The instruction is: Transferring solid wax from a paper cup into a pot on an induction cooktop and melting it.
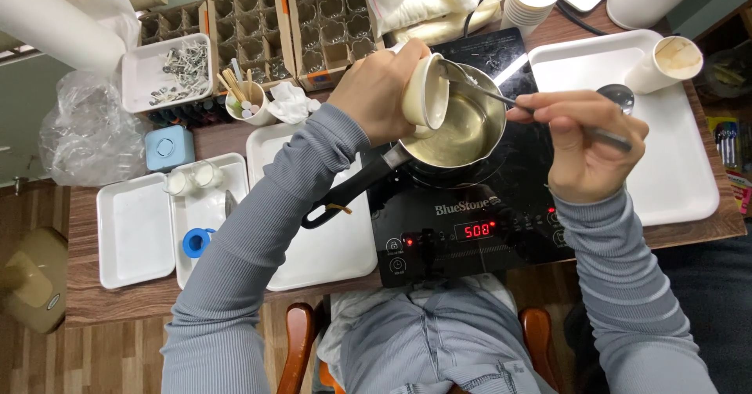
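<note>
My left hand (377, 88) grips a white paper cup (427, 92), tipped on its side over a small steel saucepan (492, 131) of pale liquid. The pan rests on a black induction hob (517, 206), its black handle (352, 194) pointing towards me. My right hand (581, 145) holds a metal spoon (501, 96) whose end reaches into the tilted cup. Both arms wear grey ribbed sleeves.
White trays (135, 233) lie left of the hob, one with two small glass jars (192, 178) and a blue tape roll (196, 242). Right, a large white tray (681, 175) carries a paper cup (666, 63) and ladle (616, 96). Cardboard dividers with glass jars (305, 22) stand behind.
</note>
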